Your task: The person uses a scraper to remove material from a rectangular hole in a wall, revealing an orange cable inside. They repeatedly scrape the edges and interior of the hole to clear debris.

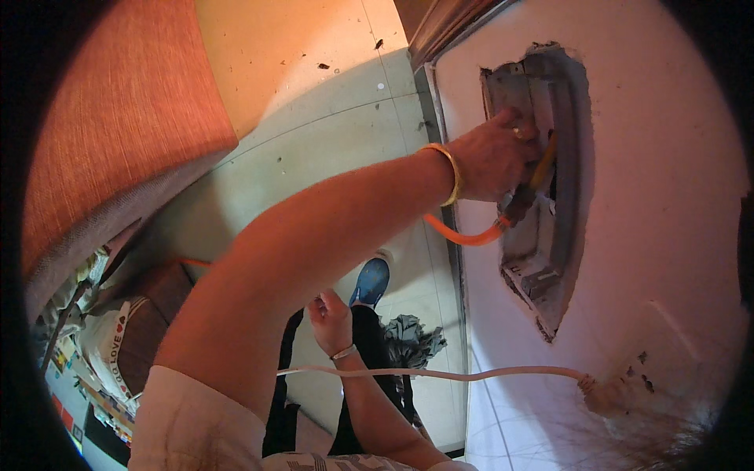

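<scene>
My left arm reaches across to the right, and my left hand (495, 161), with a yellow bangle at the wrist, is inside a recess (573, 228) cut into the wall. Its fingers are curled at a dark hose fitting (518, 206), where a yellow rod-like part (543, 166) slants up beside them. An orange hose (463, 238) bends up into this fitting. Lower down, my right hand (331, 320), wearing a silver bracelet, is closed above my lap, its fingertips partly behind my left forearm. Whatever it may hold is hidden.
A pale cable (471, 376) crosses in front to the right wall (652, 220). Crumpled grey cloth (412, 341) lies on the tiled floor (330, 141) by my blue shoe (371, 280). At the left are an orange-covered seat (133, 118) and a printed bag (106, 349).
</scene>
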Demonstrator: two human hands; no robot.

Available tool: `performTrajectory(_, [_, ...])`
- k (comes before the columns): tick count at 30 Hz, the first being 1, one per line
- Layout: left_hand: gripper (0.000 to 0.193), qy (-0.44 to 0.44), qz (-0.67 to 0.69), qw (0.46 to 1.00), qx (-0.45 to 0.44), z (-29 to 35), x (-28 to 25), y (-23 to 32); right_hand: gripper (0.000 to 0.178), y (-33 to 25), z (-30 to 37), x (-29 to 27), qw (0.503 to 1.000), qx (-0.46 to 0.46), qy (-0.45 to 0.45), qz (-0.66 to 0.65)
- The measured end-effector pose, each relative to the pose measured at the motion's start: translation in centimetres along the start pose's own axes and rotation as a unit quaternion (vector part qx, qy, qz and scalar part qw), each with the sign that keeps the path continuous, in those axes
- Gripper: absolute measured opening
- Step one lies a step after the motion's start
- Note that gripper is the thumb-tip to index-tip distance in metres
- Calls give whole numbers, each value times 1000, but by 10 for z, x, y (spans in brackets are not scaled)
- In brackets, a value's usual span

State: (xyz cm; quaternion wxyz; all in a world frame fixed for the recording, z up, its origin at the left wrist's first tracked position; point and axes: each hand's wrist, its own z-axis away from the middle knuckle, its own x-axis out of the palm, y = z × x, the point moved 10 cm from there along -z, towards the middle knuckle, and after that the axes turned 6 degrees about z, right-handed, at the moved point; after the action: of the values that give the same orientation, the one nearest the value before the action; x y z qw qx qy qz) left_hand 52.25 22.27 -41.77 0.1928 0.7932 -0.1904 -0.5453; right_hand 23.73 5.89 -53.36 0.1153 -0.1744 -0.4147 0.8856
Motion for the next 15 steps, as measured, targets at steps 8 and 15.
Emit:
performTrajectory(8, [13,-39,-120,991,40,0,-18,20,26,8,1,-2,1000,17,-2,7])
performTrajectory(15, [19,24,-191,964,-184,14,-66,-43,26,3,1,-8,1000,8,8,-17])
